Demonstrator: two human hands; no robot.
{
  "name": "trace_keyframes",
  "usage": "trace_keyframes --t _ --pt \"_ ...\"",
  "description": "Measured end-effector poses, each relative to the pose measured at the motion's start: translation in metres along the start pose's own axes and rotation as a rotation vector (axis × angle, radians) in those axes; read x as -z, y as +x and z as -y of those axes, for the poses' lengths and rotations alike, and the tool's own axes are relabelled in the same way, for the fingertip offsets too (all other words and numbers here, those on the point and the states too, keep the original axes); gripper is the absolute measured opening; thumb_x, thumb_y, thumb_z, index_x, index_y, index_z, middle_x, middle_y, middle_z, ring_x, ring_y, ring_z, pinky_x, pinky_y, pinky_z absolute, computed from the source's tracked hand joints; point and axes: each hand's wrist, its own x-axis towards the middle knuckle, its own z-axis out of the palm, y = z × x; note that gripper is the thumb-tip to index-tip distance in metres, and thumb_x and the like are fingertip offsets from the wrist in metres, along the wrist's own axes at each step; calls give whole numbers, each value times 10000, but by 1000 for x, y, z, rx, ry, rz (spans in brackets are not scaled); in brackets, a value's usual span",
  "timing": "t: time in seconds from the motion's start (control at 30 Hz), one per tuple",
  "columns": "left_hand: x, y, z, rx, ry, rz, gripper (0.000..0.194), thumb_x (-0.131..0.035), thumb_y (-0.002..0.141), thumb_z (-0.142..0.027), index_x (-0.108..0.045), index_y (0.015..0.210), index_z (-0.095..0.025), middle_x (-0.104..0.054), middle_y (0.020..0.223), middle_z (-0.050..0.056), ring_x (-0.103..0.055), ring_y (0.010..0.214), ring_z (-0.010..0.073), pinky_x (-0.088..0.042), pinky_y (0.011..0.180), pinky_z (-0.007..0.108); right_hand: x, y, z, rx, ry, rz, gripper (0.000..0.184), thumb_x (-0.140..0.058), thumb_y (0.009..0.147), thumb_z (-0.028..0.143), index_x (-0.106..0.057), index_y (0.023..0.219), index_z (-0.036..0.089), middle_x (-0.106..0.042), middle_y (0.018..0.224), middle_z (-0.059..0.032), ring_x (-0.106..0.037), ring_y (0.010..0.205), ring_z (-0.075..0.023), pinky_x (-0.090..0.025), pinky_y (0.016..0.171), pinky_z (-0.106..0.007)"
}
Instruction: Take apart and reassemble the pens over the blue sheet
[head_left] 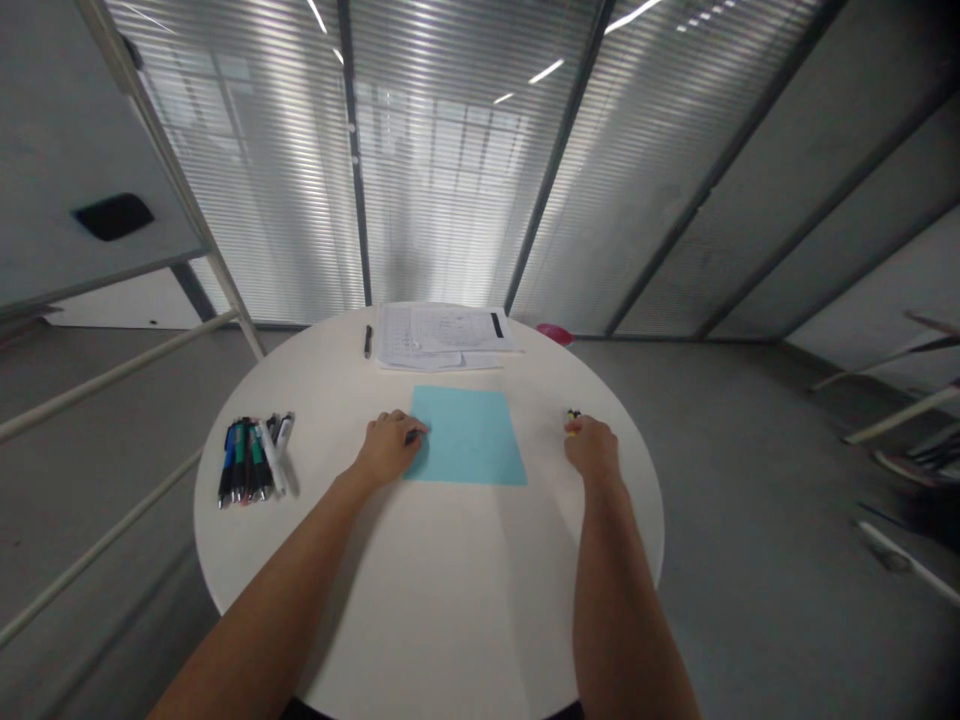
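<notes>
My left hand [390,447] is closed at the left edge of a light blue sheet of paper [472,435]. Between its fingers a small dark object [412,436] shows, too little of it to name. To the right of the sheet, my right hand [594,447] rests low over the table with its fingers curled in. Some small yellow and black pieces [574,414] peek out at its fingertips; their kind is too small to tell. The blue sheet lies flat and looks blank.
A round white table [457,590] bears everything. Several pens [251,460] lie bunched at the left. At the back are printed papers [442,335], with a dark pen [368,341] beside them. A pink object [555,333] shows beyond the far edge. Metal rails [120,375] stand at left.
</notes>
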Motion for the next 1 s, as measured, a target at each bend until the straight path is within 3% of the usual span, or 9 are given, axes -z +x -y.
trace_keyframes --t 0.17,0.37,0.57,0.77,0.87,1.0 --pt "1 -1 -2 7 2 -3 282 -491 829 -290 -710 1005 -309 -650 1003 45 -574 941 229 -425 872 392 2 -3 4 33 -2 -26 308 -480 778 90 -668 1014 151 -659 1008 -141 -607 992 -229 -409 880 -315" --pt "7 -3 -7 1 6 0 292 -457 840 -283 -706 992 -306 -657 992 40 -577 934 230 -415 849 381 12 -11 21 -29 41 -59 279 -432 873 253 -662 1012 174 -633 993 -152 -600 971 -264 -436 824 -359" --pt "25 -7 -9 193 77 -157 285 -452 830 -289 -680 997 -249 -683 986 62 -555 967 260 -356 872 434 16 -25 51 7 71 -80 266 -422 883 262 -655 979 177 -622 1016 -146 -566 996 -271 -426 806 -371" --pt "49 -15 0 593 259 -437 323 -415 840 -341 -694 931 -205 -663 1000 125 -471 1079 348 -240 924 569 5 -54 97 374 155 -100 191 -453 877 234 -619 963 196 -653 973 -82 -553 937 -204 -372 807 -289" --pt "52 -17 6 712 285 -414 353 -436 813 -388 -706 943 -201 -636 1049 152 -445 1101 390 -218 909 631 -7 -63 109 493 157 -39 163 -471 871 223 -620 932 198 -657 951 -73 -547 923 -197 -352 811 -286" --pt "53 -18 8 744 249 -334 379 -446 796 -416 -710 963 -201 -621 1079 172 -431 1124 416 -216 893 671 -16 -63 111 550 153 -2 139 -477 869 218 -612 898 203 -660 926 -52 -545 905 -191 -340 805 -289"
